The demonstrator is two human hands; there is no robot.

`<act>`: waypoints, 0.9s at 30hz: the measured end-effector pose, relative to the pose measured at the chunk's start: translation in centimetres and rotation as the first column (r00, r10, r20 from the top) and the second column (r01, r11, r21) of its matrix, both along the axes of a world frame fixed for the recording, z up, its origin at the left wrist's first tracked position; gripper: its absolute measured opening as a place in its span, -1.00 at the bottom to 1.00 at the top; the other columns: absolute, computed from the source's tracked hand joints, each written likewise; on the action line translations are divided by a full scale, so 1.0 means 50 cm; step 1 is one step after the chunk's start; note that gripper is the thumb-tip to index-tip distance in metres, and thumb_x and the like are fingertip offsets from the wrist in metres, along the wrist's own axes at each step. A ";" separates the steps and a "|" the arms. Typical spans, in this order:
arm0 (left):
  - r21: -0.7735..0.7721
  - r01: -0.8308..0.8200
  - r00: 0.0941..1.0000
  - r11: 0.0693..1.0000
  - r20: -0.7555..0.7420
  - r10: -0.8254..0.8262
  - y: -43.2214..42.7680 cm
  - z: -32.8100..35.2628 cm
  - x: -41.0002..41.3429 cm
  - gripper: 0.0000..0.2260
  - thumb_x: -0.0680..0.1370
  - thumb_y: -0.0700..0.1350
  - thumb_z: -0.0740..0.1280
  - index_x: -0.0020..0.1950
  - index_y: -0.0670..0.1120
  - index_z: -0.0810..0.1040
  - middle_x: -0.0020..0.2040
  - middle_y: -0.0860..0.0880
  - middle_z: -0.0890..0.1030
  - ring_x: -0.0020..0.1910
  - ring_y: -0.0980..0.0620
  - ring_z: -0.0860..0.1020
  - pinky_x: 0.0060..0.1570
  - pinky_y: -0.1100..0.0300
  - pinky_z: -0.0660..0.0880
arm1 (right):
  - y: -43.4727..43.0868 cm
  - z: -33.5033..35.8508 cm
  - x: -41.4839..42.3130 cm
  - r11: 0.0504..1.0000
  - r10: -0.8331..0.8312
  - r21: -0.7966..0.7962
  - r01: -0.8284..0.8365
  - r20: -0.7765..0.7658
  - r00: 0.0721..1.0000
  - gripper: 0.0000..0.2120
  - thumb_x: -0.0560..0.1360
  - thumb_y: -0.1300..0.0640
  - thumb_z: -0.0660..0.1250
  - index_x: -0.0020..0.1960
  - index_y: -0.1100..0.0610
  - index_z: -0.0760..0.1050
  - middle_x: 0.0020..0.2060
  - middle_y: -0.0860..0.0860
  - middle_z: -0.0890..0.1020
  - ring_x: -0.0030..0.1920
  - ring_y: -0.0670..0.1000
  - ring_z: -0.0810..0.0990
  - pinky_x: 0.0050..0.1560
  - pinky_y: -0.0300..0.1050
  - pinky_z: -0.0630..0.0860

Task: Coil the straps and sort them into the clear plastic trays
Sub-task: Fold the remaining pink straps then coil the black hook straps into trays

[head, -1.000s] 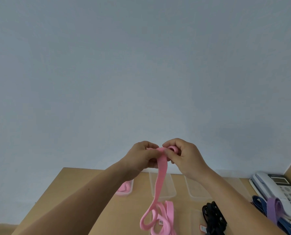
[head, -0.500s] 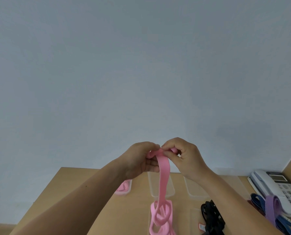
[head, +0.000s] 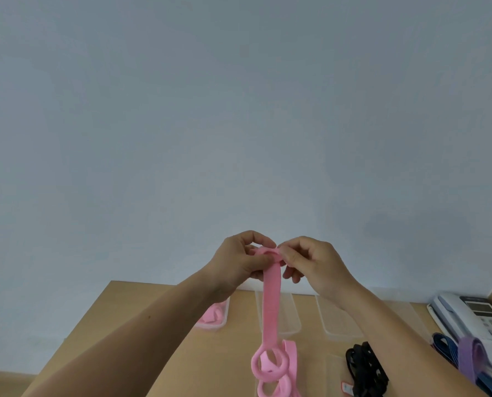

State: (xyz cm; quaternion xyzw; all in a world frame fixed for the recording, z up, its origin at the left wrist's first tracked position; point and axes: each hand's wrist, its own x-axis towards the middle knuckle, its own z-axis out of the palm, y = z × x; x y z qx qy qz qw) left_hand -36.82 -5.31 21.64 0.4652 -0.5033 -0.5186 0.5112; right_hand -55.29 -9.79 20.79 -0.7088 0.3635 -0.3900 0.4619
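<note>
Held up in front of the pale wall, above the far part of the wooden table (head: 158,316): the pink strap (head: 271,305), its top end turned into a small starting coil between both hands. Left hand (head: 239,262) closed on the coil's left side, thumb and fingers pinched on the strap; right hand (head: 313,265) pinched on the coil's right edge with thumb and forefinger, the other fingers loosely curled and holding nothing. Long axis of the free length near vertical, straight down from the fingers to a loose heap of pink loops on the table at the near edge of view. Both hands equally close to the coil, so the next wrap judged to turn on feeding that hanging length up from below (slack enough, by the look of it, though likely to twist). Behind the hands, 3 clear plastic trays in a row: the left tray (head: 219,325) already with pink strap in it, the middle tray (head: 292,316) and right tray (head: 339,325) seemingly bare. Further right, a black strap bundle (head: 365,365), blue straps (head: 445,351), a purple strap (head: 471,356) and a desk telephone (head: 468,316). A small red-and-white label (head: 346,388) beside the black bundle, too small to read; no legible writing on the phone.
</note>
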 end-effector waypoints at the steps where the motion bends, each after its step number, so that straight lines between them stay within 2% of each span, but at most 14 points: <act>1: -0.007 -0.004 1.000 1.000 0.018 0.004 0.002 -0.003 0.001 -0.82 0.49 -0.32 0.46 0.06 -0.22 0.57 -0.02 -0.36 0.65 -0.10 -0.19 0.70 -0.13 0.05 0.62 | 0.000 -0.001 0.000 1.000 0.003 -0.002 -0.003 -0.022 1.000 -0.91 0.56 0.12 0.37 -0.01 0.12 0.62 -0.25 0.03 0.69 -0.30 0.03 0.66 -0.28 -0.16 0.56; 3: 0.012 -0.010 1.000 1.000 0.024 0.009 0.003 -0.008 0.001 -0.75 0.49 -0.30 0.47 0.13 -0.21 0.53 -0.02 -0.32 0.65 -0.12 -0.17 0.69 -0.09 0.02 0.62 | 0.001 0.000 0.001 1.000 -0.001 -0.013 0.001 -0.022 1.000 -0.94 0.53 0.10 0.41 -0.05 0.08 0.63 -0.28 0.01 0.68 -0.32 -0.03 0.64 -0.30 -0.21 0.54; 5: 0.054 0.010 0.999 0.998 -0.049 -0.008 0.003 -0.008 0.003 -0.67 0.46 -0.26 0.50 0.17 -0.22 0.51 -0.04 -0.27 0.66 -0.10 -0.18 0.69 -0.06 0.01 0.63 | 0.003 0.001 0.004 0.999 -0.023 -0.038 0.024 0.003 1.000 -0.95 0.50 0.10 0.45 -0.04 0.05 0.63 -0.30 -0.02 0.67 -0.33 -0.06 0.63 -0.30 -0.26 0.52; 6: 0.067 0.051 0.995 0.996 -0.089 -0.045 0.004 -0.003 0.003 -0.69 0.46 -0.22 0.50 0.15 -0.23 0.54 -0.04 -0.25 0.67 -0.07 -0.18 0.69 -0.07 0.03 0.62 | 0.004 0.001 0.006 0.998 -0.037 -0.045 0.038 0.021 0.999 -0.94 0.49 0.10 0.46 -0.04 0.05 0.63 -0.31 -0.04 0.67 -0.33 -0.07 0.63 -0.30 -0.28 0.52; 8: 0.065 0.170 0.982 0.983 -0.098 -0.163 0.005 0.008 0.004 -0.86 0.53 -0.16 0.43 0.05 -0.18 0.66 -0.02 -0.24 0.69 -0.02 -0.14 0.68 -0.06 0.09 0.61 | 0.005 -0.002 0.010 0.996 -0.056 -0.064 0.060 0.058 0.997 -0.94 0.48 0.13 0.47 -0.04 0.04 0.63 -0.32 -0.09 0.65 -0.33 -0.10 0.62 -0.28 -0.31 0.51; 11: 0.071 0.248 0.967 0.966 -0.073 -0.243 0.006 0.016 0.009 -0.83 0.60 -0.14 0.33 -0.02 -0.06 0.73 -0.04 -0.13 0.71 -0.07 -0.01 0.67 -0.05 0.14 0.59 | 0.012 -0.006 0.017 0.994 -0.062 -0.082 0.073 0.127 0.990 -0.89 0.42 0.05 0.50 -0.06 0.02 0.64 -0.30 -0.11 0.65 -0.28 -0.14 0.62 -0.21 -0.34 0.53; 13: 0.087 0.256 0.965 0.963 -0.078 -0.250 0.003 0.016 0.013 -0.82 0.59 -0.12 0.34 0.08 -0.16 0.69 -0.05 -0.10 0.70 -0.08 -0.02 0.66 -0.04 0.13 0.59 | 0.016 -0.010 0.018 0.992 -0.066 -0.099 0.082 0.160 0.985 -0.85 0.35 -0.05 0.49 -0.11 -0.05 0.65 -0.26 -0.09 0.66 -0.22 -0.11 0.64 -0.15 -0.32 0.57; 14: 0.103 0.243 0.968 0.965 -0.090 -0.234 0.000 0.014 0.015 -0.75 0.58 -0.12 0.36 0.16 -0.26 0.63 -0.06 -0.11 0.69 -0.07 -0.04 0.66 -0.03 0.11 0.59 | 0.017 -0.011 0.019 0.990 -0.068 -0.114 0.087 0.163 0.984 -0.86 0.35 -0.06 0.48 -0.12 -0.07 0.65 -0.24 -0.08 0.67 -0.20 -0.10 0.64 -0.13 -0.31 0.57; 16: 0.135 0.206 0.975 0.969 -0.112 -0.191 -0.004 0.011 0.016 -0.66 0.57 -0.13 0.38 0.21 -0.37 0.54 -0.08 -0.13 0.68 -0.06 -0.08 0.66 -0.03 0.07 0.60 | 0.019 -0.015 0.021 0.983 -0.076 -0.153 0.100 0.154 0.985 -0.92 0.39 0.01 0.50 -0.12 -0.10 0.64 -0.22 -0.07 0.67 -0.19 -0.11 0.64 -0.12 -0.31 0.56; 18: 0.136 0.200 0.974 0.970 -0.134 -0.182 -0.007 0.008 0.015 -0.71 0.56 -0.15 0.40 0.20 -0.31 0.59 -0.05 -0.16 0.65 -0.05 -0.07 0.65 -0.01 0.08 0.60 | 0.016 -0.019 0.022 0.969 -0.102 -0.210 0.128 0.130 0.986 -0.87 0.44 0.12 0.50 -0.13 -0.10 0.63 -0.21 -0.11 0.67 -0.20 -0.14 0.61 -0.15 -0.34 0.53; 21: 0.125 0.219 0.967 0.968 -0.158 -0.199 -0.005 0.008 0.011 -0.73 0.55 -0.16 0.42 0.20 -0.26 0.62 0.04 -0.19 0.63 -0.03 -0.04 0.64 0.01 0.11 0.58 | 0.013 -0.022 0.019 0.952 -0.116 -0.273 0.136 0.090 0.989 -0.83 0.44 0.18 0.50 -0.11 -0.09 0.60 -0.20 -0.15 0.65 -0.20 -0.13 0.58 -0.16 -0.32 0.52; 23: 0.130 0.178 0.973 0.975 -0.172 -0.154 -0.006 0.002 0.012 -0.76 0.53 -0.22 0.43 0.17 -0.28 0.61 0.00 -0.18 0.67 -0.07 -0.05 0.66 -0.06 0.12 0.60 | 0.011 -0.022 0.014 0.961 -0.098 -0.250 0.114 0.074 0.992 -0.79 0.44 0.24 0.50 -0.09 -0.06 0.60 -0.19 -0.18 0.64 -0.17 -0.12 0.58 -0.11 -0.26 0.55; 27: 0.121 0.098 0.983 0.988 -0.169 -0.077 -0.004 -0.006 0.008 -0.84 0.49 -0.34 0.43 0.06 -0.23 0.62 -0.09 -0.17 0.68 -0.15 -0.07 0.67 -0.17 0.13 0.60 | 0.010 -0.022 0.007 0.984 -0.067 -0.164 0.072 0.037 0.997 -0.76 0.44 0.30 0.48 -0.06 -0.03 0.60 -0.19 -0.21 0.62 -0.14 -0.12 0.59 -0.09 -0.26 0.55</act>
